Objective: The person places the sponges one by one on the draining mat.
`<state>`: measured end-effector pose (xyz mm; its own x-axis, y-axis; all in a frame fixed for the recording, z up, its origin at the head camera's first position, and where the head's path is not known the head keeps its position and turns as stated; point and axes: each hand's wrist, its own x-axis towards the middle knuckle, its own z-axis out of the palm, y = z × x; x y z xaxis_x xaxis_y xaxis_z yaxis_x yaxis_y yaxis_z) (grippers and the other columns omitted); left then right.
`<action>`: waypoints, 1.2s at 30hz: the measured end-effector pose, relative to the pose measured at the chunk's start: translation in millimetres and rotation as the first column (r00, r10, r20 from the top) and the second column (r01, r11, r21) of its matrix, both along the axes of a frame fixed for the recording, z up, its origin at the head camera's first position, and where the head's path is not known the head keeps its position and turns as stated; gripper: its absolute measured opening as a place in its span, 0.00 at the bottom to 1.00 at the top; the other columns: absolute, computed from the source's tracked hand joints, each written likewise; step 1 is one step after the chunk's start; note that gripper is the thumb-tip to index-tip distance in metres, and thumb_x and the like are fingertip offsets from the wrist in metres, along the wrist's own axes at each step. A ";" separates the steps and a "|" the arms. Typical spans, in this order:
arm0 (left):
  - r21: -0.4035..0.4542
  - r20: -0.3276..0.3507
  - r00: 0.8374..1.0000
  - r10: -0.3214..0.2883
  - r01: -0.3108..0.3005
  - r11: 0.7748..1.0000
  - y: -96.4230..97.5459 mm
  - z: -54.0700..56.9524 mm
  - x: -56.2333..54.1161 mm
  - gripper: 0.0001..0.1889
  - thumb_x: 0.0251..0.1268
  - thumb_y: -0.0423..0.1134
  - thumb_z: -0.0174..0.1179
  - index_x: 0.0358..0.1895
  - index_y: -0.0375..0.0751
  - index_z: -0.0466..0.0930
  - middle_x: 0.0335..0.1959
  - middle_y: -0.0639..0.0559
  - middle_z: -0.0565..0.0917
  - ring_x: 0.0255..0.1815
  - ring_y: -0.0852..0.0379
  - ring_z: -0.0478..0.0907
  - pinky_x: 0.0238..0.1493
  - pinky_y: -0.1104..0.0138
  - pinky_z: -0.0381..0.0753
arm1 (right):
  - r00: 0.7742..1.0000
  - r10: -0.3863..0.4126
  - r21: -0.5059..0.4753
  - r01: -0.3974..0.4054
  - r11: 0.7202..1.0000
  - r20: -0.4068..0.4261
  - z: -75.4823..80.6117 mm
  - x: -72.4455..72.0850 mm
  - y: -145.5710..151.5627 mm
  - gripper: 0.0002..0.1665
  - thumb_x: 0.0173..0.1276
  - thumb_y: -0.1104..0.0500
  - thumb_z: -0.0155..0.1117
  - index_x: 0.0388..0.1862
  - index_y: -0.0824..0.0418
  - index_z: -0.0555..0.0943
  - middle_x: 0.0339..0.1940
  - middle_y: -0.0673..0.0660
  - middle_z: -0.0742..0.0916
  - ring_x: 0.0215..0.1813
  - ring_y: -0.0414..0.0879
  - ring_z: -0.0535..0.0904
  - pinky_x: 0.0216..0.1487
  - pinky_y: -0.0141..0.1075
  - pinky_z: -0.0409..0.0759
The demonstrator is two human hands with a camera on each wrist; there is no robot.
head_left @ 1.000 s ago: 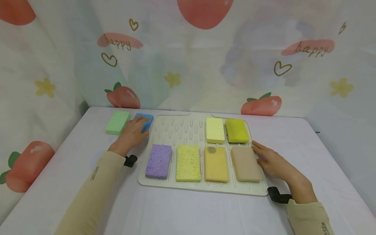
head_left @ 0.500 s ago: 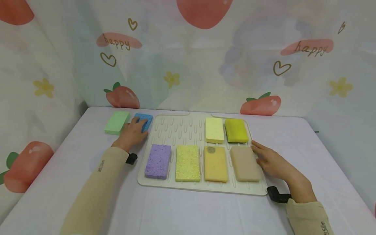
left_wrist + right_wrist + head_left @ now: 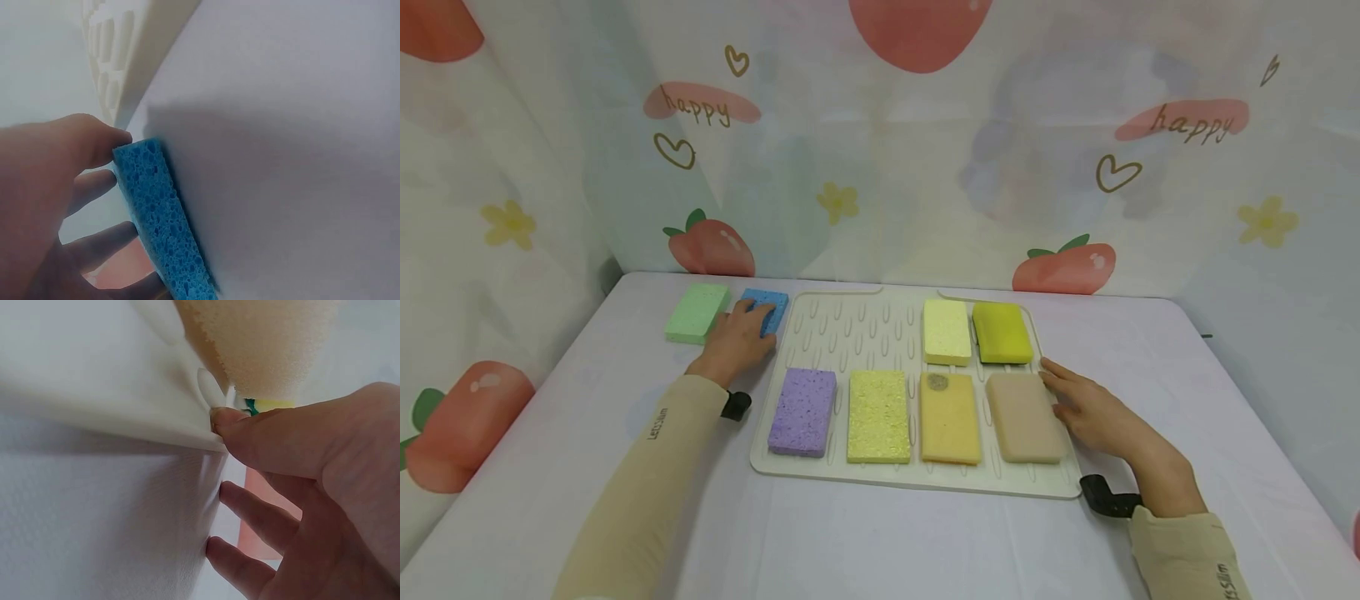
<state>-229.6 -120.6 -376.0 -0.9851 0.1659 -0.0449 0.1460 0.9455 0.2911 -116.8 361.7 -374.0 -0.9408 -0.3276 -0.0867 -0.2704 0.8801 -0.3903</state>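
My left hand [image 3: 739, 343] rests over a blue sponge [image 3: 159, 219] that lies flat on the table left of the tray. In the left wrist view its thumb is at a corner of the sponge and the spread fingertips reach the upper face. To the left sits a light green sponge [image 3: 697, 313]. My right hand [image 3: 1093, 414] lies at the right edge of the cream ribbed tray [image 3: 850, 321]; the right wrist view has the thumb on the rim and other fingertips at the tablecloth. A beige sponge [image 3: 1027, 418] lies right beside this hand.
Along the tray's front row lie a purple sponge [image 3: 802, 412], a speckled yellow sponge [image 3: 878, 417] and a golden-yellow sponge [image 3: 950, 419]. Behind them are a pale yellow sponge [image 3: 946, 332] and a bright yellow-green sponge [image 3: 1002, 333]. A printed curtain [image 3: 895, 208] hangs behind the table.
My left hand has drawn back slightly, uncovering more of the blue sponge, then held still. My right hand stays at the tray's edge.
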 end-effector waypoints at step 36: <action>0.152 0.015 0.996 -0.087 0.084 0.985 58.6 35.1 11.7 0.31 0.73 0.51 0.50 0.77 0.53 0.59 0.76 0.37 0.59 0.69 0.30 0.65 0.64 0.37 0.71 | 1.000 -0.004 0.010 0.004 1.000 0.009 3.2 1.0 -3.1 0.31 0.67 0.70 0.60 0.68 0.80 0.67 0.75 0.74 0.65 0.73 0.74 0.62 0.68 0.66 0.63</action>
